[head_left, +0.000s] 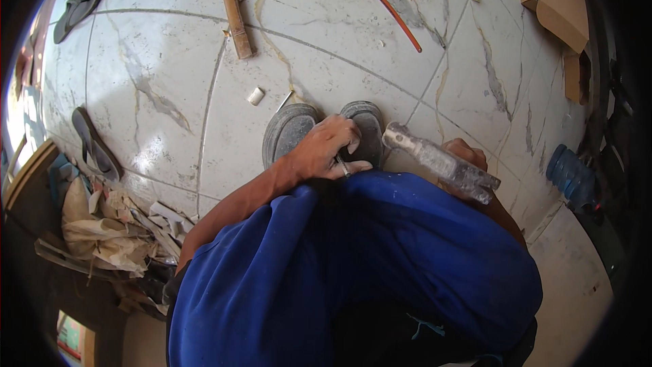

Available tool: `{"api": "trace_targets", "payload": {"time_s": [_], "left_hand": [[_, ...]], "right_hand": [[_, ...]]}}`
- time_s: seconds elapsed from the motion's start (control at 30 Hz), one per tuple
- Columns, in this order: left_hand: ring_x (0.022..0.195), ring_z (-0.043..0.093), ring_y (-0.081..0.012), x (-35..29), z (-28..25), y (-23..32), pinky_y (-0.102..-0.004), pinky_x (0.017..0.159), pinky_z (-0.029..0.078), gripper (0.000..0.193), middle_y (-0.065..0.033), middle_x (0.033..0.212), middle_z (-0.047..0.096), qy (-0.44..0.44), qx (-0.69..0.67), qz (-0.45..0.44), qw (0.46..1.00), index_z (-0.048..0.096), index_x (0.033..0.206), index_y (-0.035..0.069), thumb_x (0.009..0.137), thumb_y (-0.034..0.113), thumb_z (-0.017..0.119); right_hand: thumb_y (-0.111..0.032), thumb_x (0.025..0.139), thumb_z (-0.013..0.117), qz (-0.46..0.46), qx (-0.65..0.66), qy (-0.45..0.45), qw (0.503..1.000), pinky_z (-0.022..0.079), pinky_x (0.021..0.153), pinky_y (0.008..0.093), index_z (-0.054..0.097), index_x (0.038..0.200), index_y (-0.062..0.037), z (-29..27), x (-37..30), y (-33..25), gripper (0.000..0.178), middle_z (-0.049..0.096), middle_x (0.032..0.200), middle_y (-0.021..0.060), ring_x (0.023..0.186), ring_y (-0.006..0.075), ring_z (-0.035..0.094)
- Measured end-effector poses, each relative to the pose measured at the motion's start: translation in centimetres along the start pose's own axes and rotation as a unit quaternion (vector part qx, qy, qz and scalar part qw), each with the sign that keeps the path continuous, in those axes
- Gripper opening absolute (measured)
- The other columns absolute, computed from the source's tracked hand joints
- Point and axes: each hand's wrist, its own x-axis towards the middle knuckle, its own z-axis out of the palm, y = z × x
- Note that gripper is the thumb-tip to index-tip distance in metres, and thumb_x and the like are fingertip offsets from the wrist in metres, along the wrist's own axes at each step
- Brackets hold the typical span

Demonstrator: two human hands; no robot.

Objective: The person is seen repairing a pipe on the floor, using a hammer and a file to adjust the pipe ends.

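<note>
My left hand (327, 144) is in front of my knees, over the toes of my grey shoes (288, 129). Its fingers are curled toward the thumb, with a small shiny piece (343, 165) between them, too small to name. To the right, my right hand (467, 155) is closed around a hammer (438, 158). The hammer's worn, grey metal head is raised beside my right knee and hides part of that hand; its handle is hidden. A thin metal nail (285, 100) lies by the toe of my left shoe.
On the tiled floor lie a wooden-handled claw hammer (233, 13), a red and black rod (390, 10), small white fragments (255, 96) and loose sandals (95, 143). Scraps (109, 224) pile up at left. A cardboard box (558, 3) and a blue water bottle (572, 173) are at right.
</note>
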Motion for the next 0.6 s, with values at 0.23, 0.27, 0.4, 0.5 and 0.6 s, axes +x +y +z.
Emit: {"api": "trace_targets", "payload": {"time_s": [0.23, 0.27, 0.4, 0.5, 0.6], "left_hand": [[0.107, 0.056, -0.0234, -1.7, -1.6, -1.1, -0.0491, 0.107, 0.031, 0.045, -0.0047, 0.102, 0.063, -0.006, 0.301, -0.019, 0.953, 0.059, 0.092, 0.009, 0.068, 0.042, 0.078], [0.103, 0.058, -0.0226, -1.6, -1.5, -1.4, -0.0489, 0.106, 0.033, 0.045, -0.0041, 0.100, 0.063, 0.003, 0.285, -0.033, 0.958, 0.060, 0.092, 0.009, 0.068, 0.041, 0.078], [0.092, 0.062, -0.0225, -1.1, -1.9, -1.1, -0.0484, 0.101, 0.039, 0.044, -0.0034, 0.092, 0.065, 0.037, 0.228, -0.038, 0.972, 0.061, 0.092, 0.009, 0.067, 0.041, 0.078], [0.085, 0.060, -0.0252, -0.5, -2.5, -0.7, -0.0465, 0.098, 0.043, 0.047, -0.0067, 0.087, 0.062, 0.032, 0.184, -0.011, 0.982, 0.060, 0.088, 0.005, 0.067, 0.042, 0.079], [0.085, 0.064, -0.0252, -1.0, -2.5, -1.0, -0.0490, 0.094, 0.044, 0.048, -0.0048, 0.085, 0.064, 0.052, 0.138, 0.000, 0.989, 0.060, 0.089, 0.008, 0.064, 0.043, 0.079]], "right_hand": [[-0.023, 0.094, 0.056, 0.448, 0.269, 0.215, 0.825, 0.036, 0.044, 0.0225, 0.050, 0.088, -0.0040, 6.0, -3.3, 5.3, 0.021, 0.044, 0.060, -0.0020, 0.046, 0.0055, 0.040], [-0.023, 0.094, 0.057, 0.469, 0.273, 0.232, 0.807, 0.036, 0.044, 0.0225, 0.050, 0.086, -0.0047, 6.6, -3.9, 6.2, 0.022, 0.043, 0.059, -0.0023, 0.046, 0.0058, 0.040], [-0.027, 0.094, 0.057, 0.502, 0.262, 0.263, 0.781, 0.035, 0.043, 0.0229, 0.050, 0.083, -0.0054, 8.8, -4.9, 8.3, 0.026, 0.043, 0.057, -0.0023, 0.045, 0.0060, 0.040], [-0.029, 0.094, 0.057, 0.517, 0.270, 0.265, 0.768, 0.035, 0.042, 0.0234, 0.050, 0.082, -0.0057, 9.8, -6.3, 9.8, 0.027, 0.042, 0.055, -0.0024, 0.044, 0.0065, 0.041], [-0.030, 0.094, 0.057, 0.531, 0.256, 0.246, 0.770, 0.035, 0.042, 0.0234, 0.050, 0.081, -0.0058, 10.0, -6.6, 10.3, 0.028, 0.042, 0.053, -0.0023, 0.044, 0.0065, 0.041]]}}
